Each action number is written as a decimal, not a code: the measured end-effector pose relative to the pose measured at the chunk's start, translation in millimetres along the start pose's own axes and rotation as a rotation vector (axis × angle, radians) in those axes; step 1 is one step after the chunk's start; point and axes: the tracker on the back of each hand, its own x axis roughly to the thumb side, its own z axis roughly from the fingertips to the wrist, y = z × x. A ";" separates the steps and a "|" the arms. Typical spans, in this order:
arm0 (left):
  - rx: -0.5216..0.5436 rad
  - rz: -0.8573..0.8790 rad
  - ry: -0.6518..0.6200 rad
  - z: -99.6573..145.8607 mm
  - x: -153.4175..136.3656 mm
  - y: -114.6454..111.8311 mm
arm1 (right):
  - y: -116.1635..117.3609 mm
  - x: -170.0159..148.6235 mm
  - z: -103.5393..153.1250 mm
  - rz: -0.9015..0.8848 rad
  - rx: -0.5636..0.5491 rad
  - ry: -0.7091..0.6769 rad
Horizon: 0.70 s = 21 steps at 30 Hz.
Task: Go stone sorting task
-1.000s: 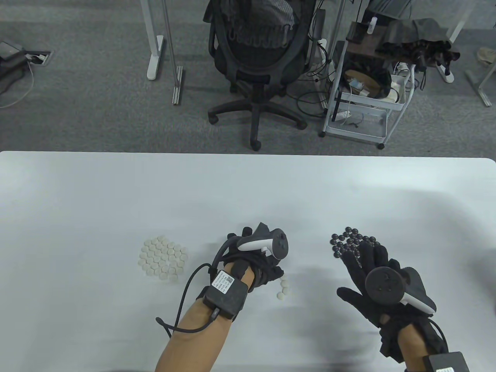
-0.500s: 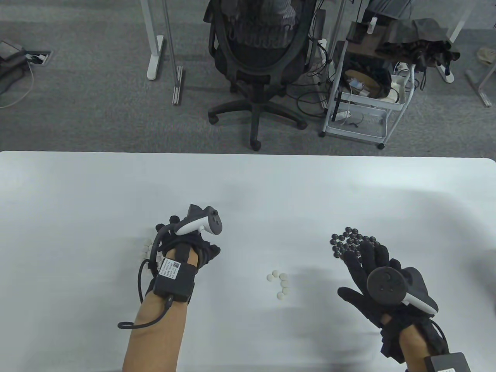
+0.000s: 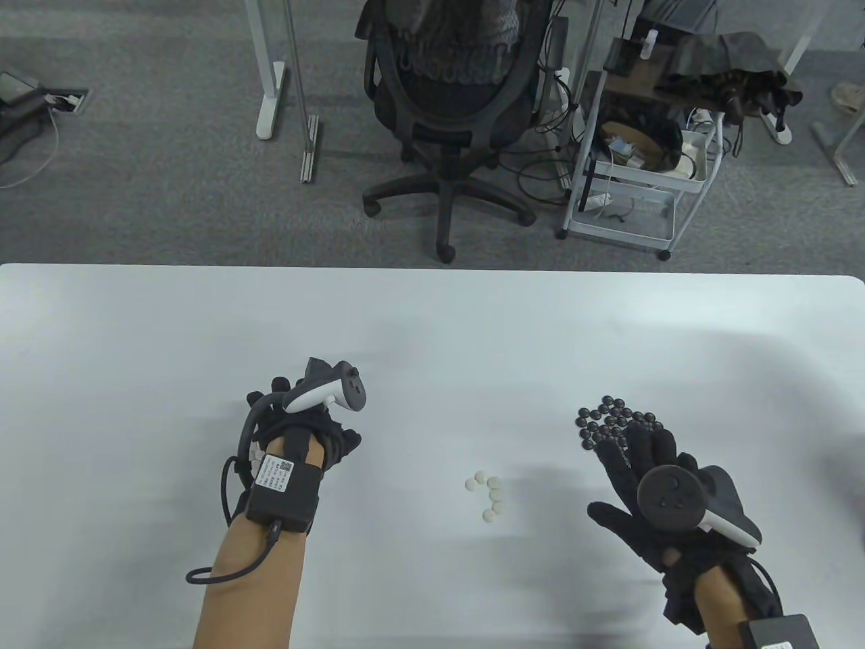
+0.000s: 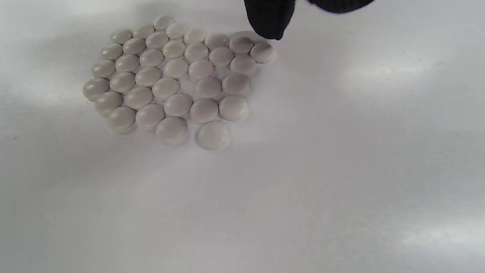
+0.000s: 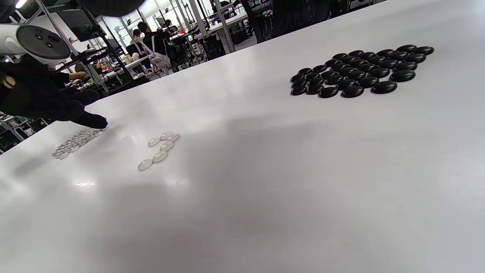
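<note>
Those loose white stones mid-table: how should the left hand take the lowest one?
Pinch the lowest loose white stone across its rim, coming straight down. It lies flat and low-domed at the row's end, its near and left sides free on the table; the neighbour sits just beyond it.

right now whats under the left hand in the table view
The big white stone cluster. From above the left hand covers nearly all of it; only a few stones peek out. The left wrist view shows the cluster packed flat, a fingertip at its edge.

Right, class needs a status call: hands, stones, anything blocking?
Left hand over white pile, fingertip at its edge. Right hand flat beside black pile. Five loose white stones unsorted mid-table. Nothing blocking.
</note>
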 end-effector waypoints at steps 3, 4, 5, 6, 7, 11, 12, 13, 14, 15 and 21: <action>0.036 0.004 -0.068 11.3 11.9 6.8 | -0.2 -0.1 0.0 -0.001 0.000 0.000; 0.037 0.004 -0.112 16.2 19.9 8.8 | -0.2 0.0 0.0 -0.001 0.000 0.001; 0.030 -0.001 -0.141 19.4 26.0 9.4 | -0.1 -0.1 0.0 -0.001 0.001 0.001; 0.017 -0.018 -0.187 24.3 36.4 9.3 | -0.2 0.1 0.0 -0.001 0.002 0.002; 0.012 -0.032 -0.221 27.2 43.7 8.7 | -0.2 0.1 0.0 -0.001 0.002 0.002; -0.003 -0.131 -0.368 39.8 84.1 -0.1 | -0.2 0.5 -0.1 0.000 0.004 0.002; -0.006 -0.148 -0.387 41.4 91.4 -2.4 | -0.1 0.6 -0.1 0.000 0.004 0.001; -0.011 -0.170 -0.411 42.8 100.6 -5.6 | 0.1 0.6 -0.2 0.000 0.005 0.002; -0.014 -0.183 -0.428 43.6 107.4 -7.8 | 0.1 0.7 -0.2 0.000 0.007 0.002; -0.014 -0.193 -0.451 43.8 116.0 -10.9 | 0.2 0.8 -0.2 0.001 0.007 0.002; -0.029 -0.255 -0.516 36.6 152.7 -27.7 | 0.4 1.1 -0.1 0.000 0.011 0.001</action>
